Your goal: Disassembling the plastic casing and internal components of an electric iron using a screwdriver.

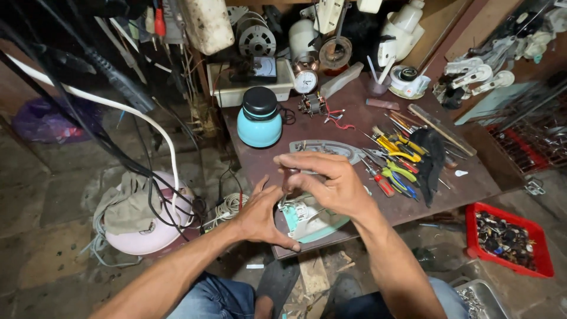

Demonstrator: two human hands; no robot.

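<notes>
Two hands: both of mine are at the near edge of the dark brown wooden table (pixel 354 127), over the opened teal and white plastic clothes iron body (pixel 310 221).
Right hand: my right hand (pixel 331 183) pinches the dark reddish handle of a screwdriver (pixel 289 177), fingers curled tight round it, shaft pointing down into the iron.
Left hand: my left hand (pixel 263 215) is spread flat, fingers loose, pressed against the iron's left side to steady it; it grasps nothing.
Where the iron sits: at the table's near edge, partly past it I judge, above my knees.
Risk, slip: the screwdriver tip could jump off the screw and jab my left palm, since that hand lies just beside the shaft.
Risk, fall: pushing down this near the edge could tip the iron off the table.
Risk, loss: a freed screw could drop into the rubble by my feet.
Risk, snag: the grey metal soleplate (pixel 328 147) and the yellow and green handled pliers (pixel 398 159) lie near my right wrist; a swing could sweep them.
Packages: a red rectangular plastic tray (pixel 511 239) of small dark parts stands on the floor at right; a white plastic box (pixel 248 88) sits at the table's back.
Labels and signs: none I can make out; the teal round jar with a black lid (pixel 260 118) looks plain.
Dial faces: a small round clock (pixel 305 80) stands beside the white box.
</notes>
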